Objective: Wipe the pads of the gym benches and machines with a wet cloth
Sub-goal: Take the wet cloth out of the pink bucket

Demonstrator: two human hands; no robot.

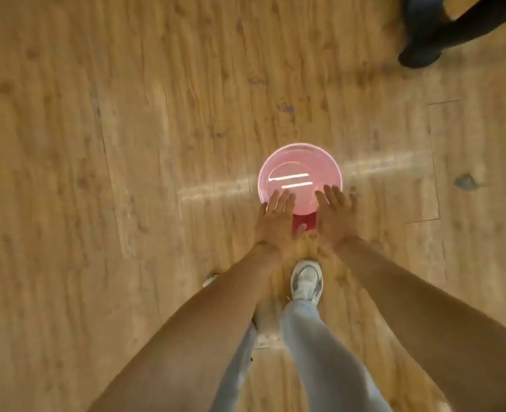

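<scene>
A pink bucket [300,157] stands on the wooden floor straight ahead of me, with ceiling lights reflecting off what is inside it. Its darker red side wall [304,222] shows between my hands. My left hand [277,217] reaches down at the bucket's near left, fingers straight and spread. My right hand [335,214] mirrors it at the near right, fingers straight too. Both hands are over or at the near rim; the blur hides whether they touch it. No cloth is visible.
Wooden plank floor [112,144] spreads all around. My white sneaker [306,281] and pale trouser leg stand just behind the bucket. A dark object, possibly another person's leg and shoe [424,52], is at the far right top.
</scene>
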